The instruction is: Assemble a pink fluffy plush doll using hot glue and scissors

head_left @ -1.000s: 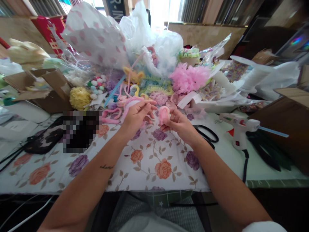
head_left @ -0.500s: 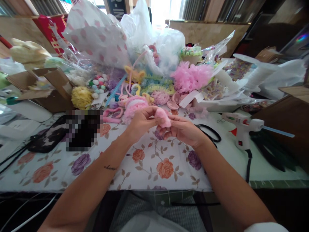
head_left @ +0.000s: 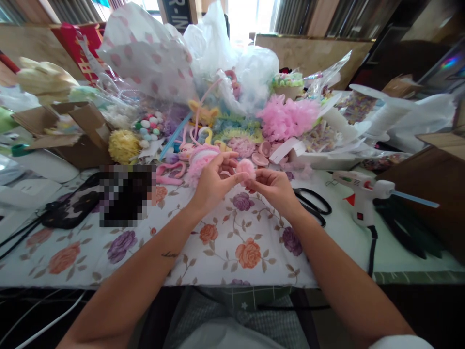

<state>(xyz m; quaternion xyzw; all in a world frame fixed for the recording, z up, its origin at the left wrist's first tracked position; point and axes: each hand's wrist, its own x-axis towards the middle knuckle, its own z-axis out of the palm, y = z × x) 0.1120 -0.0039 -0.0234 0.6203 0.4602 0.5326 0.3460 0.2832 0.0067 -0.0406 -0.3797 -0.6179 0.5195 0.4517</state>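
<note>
Pinching a fluffy pink ball [head_left: 246,169] between thumb and fingers, the right hand [head_left: 273,188] holds it above the middle of the desk [head_left: 345,249]. The left hand [head_left: 218,180] is loosely curved, its fingers spread and apart from the thumb, whose tip meets the ball's lower left edge; I cannot tell whether the thumb presses on it.

Under both hands lies a white floral cloth [head_left: 225,264]. Just behind the left hand sits a pink ruffled piece [head_left: 201,162] with a white band across it, and a pink curved band [head_left: 170,178] lies to its left. Black looped handles [head_left: 315,212] rest beside the right wrist. Farther right, a white glue gun [head_left: 363,191] stands on the pale green surface, a bluish stick [head_left: 416,198] jutting from its back.

Craft supplies crowd the rear: a yellow fuzzy ball [head_left: 124,146] next to an open cardboard box [head_left: 87,128], small multicoloured pompoms [head_left: 148,127], a bright pink frilly heap [head_left: 286,116] and a white spool [head_left: 385,116]. Behind these, a spotted plastic bag [head_left: 145,55] rises high.
</note>
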